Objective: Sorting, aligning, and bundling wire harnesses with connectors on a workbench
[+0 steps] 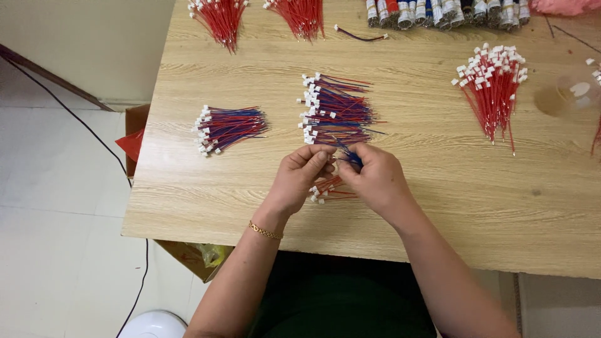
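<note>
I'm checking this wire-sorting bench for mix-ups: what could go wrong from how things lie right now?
1. The left hand and right hand pinch a blue wire right beside the red-and-blue wire pile; a sleeve or wrist might drag loose ends out.
2. The small red wire bundle lies under the hands, so it could get swept aside or mixed in.

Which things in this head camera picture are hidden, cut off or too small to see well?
- Head view: what the left hand and right hand pinch is mostly covered by the fingers; only blue wire ends stick out.
- The small bundle under the hands is partly hidden.
- The row of spools is cut off by the top edge.
- The clear container is blurred; contents unclear.
</note>
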